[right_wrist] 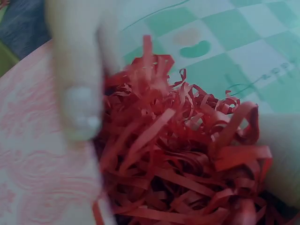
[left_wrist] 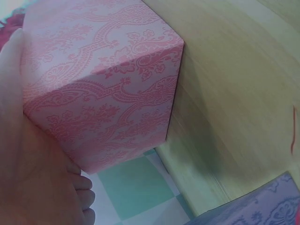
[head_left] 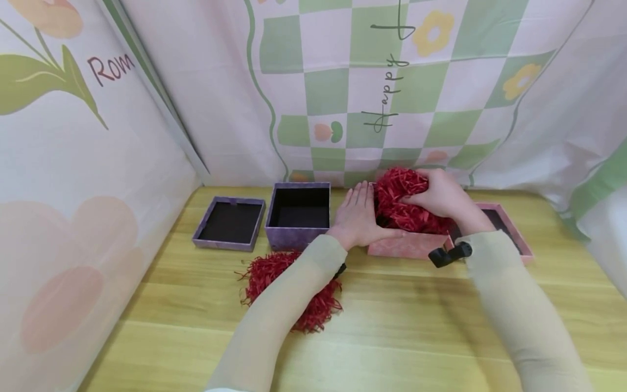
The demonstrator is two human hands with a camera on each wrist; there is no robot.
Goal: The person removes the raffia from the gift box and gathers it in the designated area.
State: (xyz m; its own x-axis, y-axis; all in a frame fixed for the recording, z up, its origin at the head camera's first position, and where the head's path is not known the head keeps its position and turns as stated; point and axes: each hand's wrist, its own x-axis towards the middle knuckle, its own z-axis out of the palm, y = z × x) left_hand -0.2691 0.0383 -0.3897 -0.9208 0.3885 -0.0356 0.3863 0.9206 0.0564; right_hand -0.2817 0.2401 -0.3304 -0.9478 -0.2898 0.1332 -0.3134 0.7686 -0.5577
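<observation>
A mound of red shredded paper (head_left: 404,204) fills a pink box (head_left: 409,245) and rises above its rim. My right hand (head_left: 443,190) grips the shredded paper from the right, its thumb and fingers spread around the mound. My left hand (head_left: 360,212) rests flat against the box's left side, fingers straight and pointing away, with the thumb lying along the front edge. Up close in the left wrist view, the box (left_wrist: 108,84) shows a paisley-like pattern. Curled paper strips (right_wrist: 178,154) fill the right wrist view, where a blurred digit partly covers the box wall.
An uncovered purple box (head_left: 299,237) with a black inside stands left of my left hand, its shallow lid (head_left: 230,246) farther left. A second heap of red shredded paper (head_left: 318,310) lies partly under my left forearm. A pink lid (head_left: 514,228) lies at right. Fabric curtains hang behind.
</observation>
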